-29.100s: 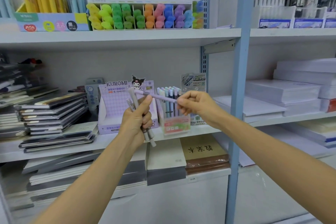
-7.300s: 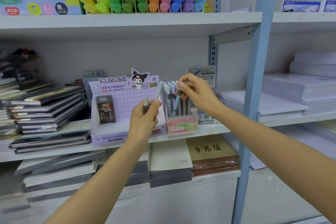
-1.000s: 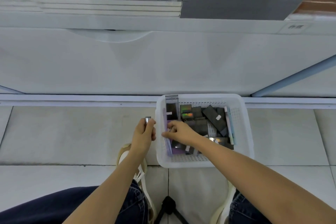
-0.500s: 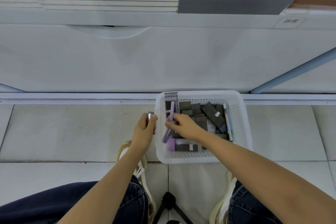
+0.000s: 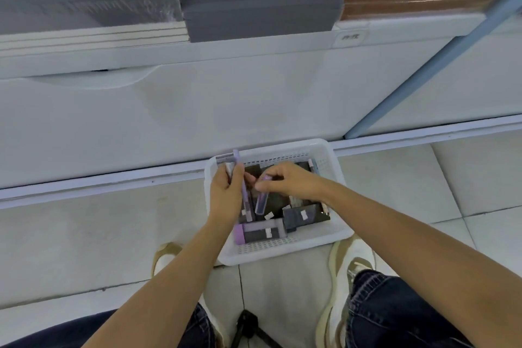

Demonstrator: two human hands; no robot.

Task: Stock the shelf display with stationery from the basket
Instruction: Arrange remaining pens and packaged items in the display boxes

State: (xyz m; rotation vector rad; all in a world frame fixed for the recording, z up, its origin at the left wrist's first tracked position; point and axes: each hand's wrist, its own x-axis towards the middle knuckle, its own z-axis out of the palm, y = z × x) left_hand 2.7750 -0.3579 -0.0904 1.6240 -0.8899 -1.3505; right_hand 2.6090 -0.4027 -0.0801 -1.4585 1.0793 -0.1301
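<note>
While left hand grips pens, right hand pinches purple pen, basket holds packs.

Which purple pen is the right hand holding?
The short pen, pinched by the right hand over the basket; the left hand grips the long pen.

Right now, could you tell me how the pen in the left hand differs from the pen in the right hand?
The left hand grips the left pen in curled fingers; the right hand pinches the right pen at its top end. The left pen shows long, sticking out above and below the fist; the right pen shows shorter, hanging down from the fingertips. Both are purple and held over the basket.
</note>
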